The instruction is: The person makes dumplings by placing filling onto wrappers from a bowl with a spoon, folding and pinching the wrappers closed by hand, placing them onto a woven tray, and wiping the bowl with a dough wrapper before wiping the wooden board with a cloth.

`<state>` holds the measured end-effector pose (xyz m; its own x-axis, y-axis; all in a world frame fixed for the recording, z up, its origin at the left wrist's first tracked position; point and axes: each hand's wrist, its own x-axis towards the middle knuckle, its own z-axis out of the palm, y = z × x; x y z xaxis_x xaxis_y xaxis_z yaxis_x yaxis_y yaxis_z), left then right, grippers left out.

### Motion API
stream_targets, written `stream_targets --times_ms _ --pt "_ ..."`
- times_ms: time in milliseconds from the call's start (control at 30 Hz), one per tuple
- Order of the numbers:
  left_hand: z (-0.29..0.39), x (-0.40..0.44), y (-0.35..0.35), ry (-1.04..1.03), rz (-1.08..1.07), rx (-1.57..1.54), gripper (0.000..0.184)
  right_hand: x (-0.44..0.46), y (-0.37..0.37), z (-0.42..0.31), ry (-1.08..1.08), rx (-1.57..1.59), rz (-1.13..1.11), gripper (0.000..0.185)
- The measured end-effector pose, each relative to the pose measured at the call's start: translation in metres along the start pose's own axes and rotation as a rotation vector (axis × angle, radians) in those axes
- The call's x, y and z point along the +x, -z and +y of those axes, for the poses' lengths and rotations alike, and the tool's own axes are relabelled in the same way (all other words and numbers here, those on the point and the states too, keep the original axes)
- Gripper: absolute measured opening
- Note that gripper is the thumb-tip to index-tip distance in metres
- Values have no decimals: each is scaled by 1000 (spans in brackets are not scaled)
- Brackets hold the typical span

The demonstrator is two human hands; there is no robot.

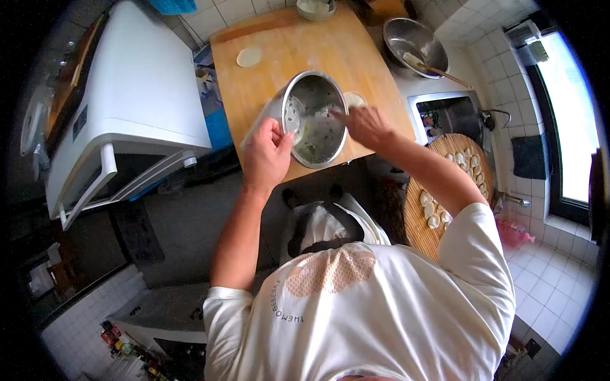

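My left hand [269, 151] grips the rim of a steel bowl [314, 159], thumb over the edge. The bowl is tilted with its mouth toward me; bits of pale and dark food cling to its inner wall. My right hand [370, 126] is at the bowl's right rim, fingers drawn together and pointing into it. What those fingers hold, if anything, I cannot make out. Just behind the right hand, a round dough wrapper [354, 99] lies partly hidden. Another dough wrapper [249, 57] lies flat toward the board's far left.
The wooden board [298, 44] carries a small bowl [316, 9] at its far edge. A large steel basin [413, 39] with a wooden-handled utensil stands at right, near the sink [445, 95]. Dumplings [434, 220] sit on a round tray [416, 238]. A white appliance [136, 82] stands left.
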<state>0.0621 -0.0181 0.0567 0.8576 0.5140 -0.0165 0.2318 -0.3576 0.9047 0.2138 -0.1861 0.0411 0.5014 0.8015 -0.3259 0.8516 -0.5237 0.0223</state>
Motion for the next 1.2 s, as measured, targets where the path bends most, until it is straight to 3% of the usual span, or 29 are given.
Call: stream_targets --times_ms 33,100,233,300,367,433,500,567,600,633,700,767,833,900,967,1033,1100,1133,1200 --pt "1 1 0 -4 8 -7 19 -8 -2 -1 120 -58 132 47" --pt "1 -7 -1 11 5 -12 19 -15 12 -1 48 66 348 44" --pt "0 -6 -2 24 -3 -18 19 -7 10 5 -5 -33 433 35" --pt "0 -6 -1 0 0 -19 19 -18 -8 1 74 -17 49 39" --pt "3 -11 -3 7 11 -6 19 -22 -11 7 125 -44 142 39" --pt "3 -13 -4 20 -2 -25 19 -22 15 11 32 -4 565 39" --pt "5 -12 -4 15 -1 -44 19 -25 15 10 -24 1 485 41" --pt "4 -12 -6 -7 17 -39 19 -31 -8 4 9 -17 -8 44" --pt "5 -11 -6 -6 19 -41 19 -38 -10 2 114 -6 138 45" --pt "5 -12 -6 -5 15 -50 19 -38 -10 4 116 -5 131 45" --pt "3 -16 -6 5 0 -54 19 -39 4 10 -63 37 366 44" --pt "3 -14 -7 -10 31 -29 18 -43 6 9 -96 48 361 44" --pt "3 -15 -9 -23 38 -33 18 -55 -12 -2 -17 23 37 43" --pt "1 -16 -10 -22 41 -34 18 -53 -25 -1 84 53 75 42" --pt "-1 -18 -8 -7 33 -21 18 -48 -9 2 -77 160 153 42" --pt "-1 -18 -6 3 28 -54 17 -49 -2 3 -97 129 262 42" --pt "-1 -19 -4 12 25 -87 17 -52 -17 -7 -14 45 12 42" --pt "-1 -19 -2 25 24 -86 16 -51 -25 -12 80 84 13 41" --pt "-2 -21 2 44 20 -74 16 -42 -30 -10 40 117 94 41"
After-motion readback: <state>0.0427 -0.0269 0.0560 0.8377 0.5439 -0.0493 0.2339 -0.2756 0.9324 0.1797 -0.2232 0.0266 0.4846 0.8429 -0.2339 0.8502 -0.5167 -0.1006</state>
